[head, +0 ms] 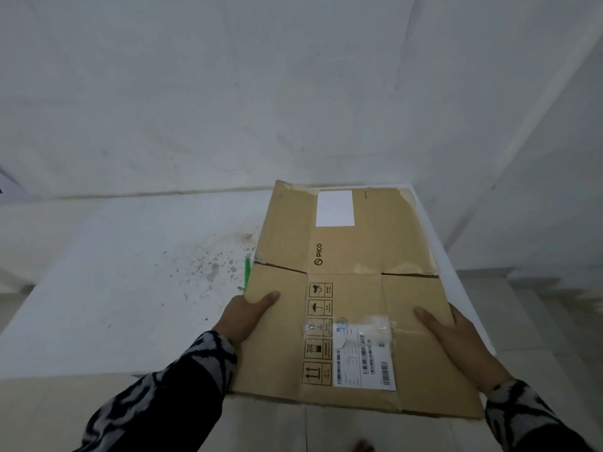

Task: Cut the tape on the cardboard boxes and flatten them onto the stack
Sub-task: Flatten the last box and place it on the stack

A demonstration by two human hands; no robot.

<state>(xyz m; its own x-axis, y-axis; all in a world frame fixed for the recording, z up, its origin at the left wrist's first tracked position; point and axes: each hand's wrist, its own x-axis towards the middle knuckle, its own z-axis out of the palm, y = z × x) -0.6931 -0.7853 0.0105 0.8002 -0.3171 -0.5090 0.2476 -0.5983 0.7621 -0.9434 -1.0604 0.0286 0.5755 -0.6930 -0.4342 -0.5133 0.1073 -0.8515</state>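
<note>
A flattened brown cardboard box [352, 256] lies flat over the right part of a white table [130, 272], its near end sticking out past the table's front edge. It carries a white label, handling symbols and a barcode sticker under torn clear tape. My left hand [246, 316] grips its left edge, thumb on top. My right hand [456, 340] grips its right edge, thumb on top. A green thing [247, 274] peeks out from under the box's left edge; I cannot tell what it is.
The white table top is stained and speckled near its middle. White walls [293, 93] stand behind and to the right. Pale floor tiles [538, 321] show on the right and below the box.
</note>
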